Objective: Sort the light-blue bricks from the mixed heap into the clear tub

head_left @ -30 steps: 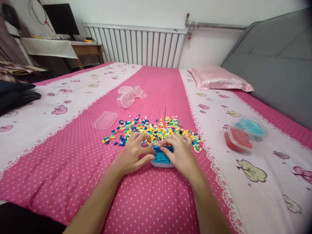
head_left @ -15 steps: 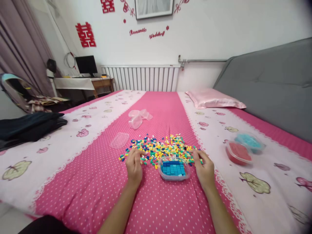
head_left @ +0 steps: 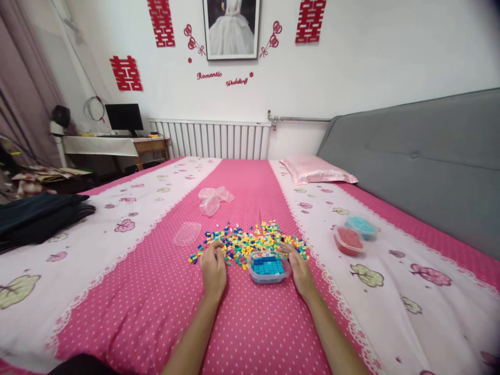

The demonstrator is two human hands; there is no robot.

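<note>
A spread of small building blocks (head_left: 242, 240) in yellow, green, blue, white and pink lies in front of me. At its left edge my left hand (head_left: 214, 271) has its fingers curled and the thumb close to the index finger; anything between them is too small to make out. My right hand (head_left: 300, 271) reaches over the right side of the blocks, fingers stretched out and slightly apart, with nothing visible in them. Between the hands stands a clear plastic box (head_left: 269, 280), with blue blocks (head_left: 269, 266) packed in rows inside. My right fingertips are near its upper right rim.
A clear lid (head_left: 187, 234) lies left of the blocks, with several clear containers (head_left: 213, 199) behind it. To the right are a box of red blocks (head_left: 349, 240) and one of light blue blocks (head_left: 361, 226). Dark folded cloth (head_left: 42, 216) and a pink pillow (head_left: 316, 170) also lie on the bed.
The camera view has tilted up and turned slightly right, so the scene sits lower and further left. My right hand has come nearer the box; my left stays by the blocks.
</note>
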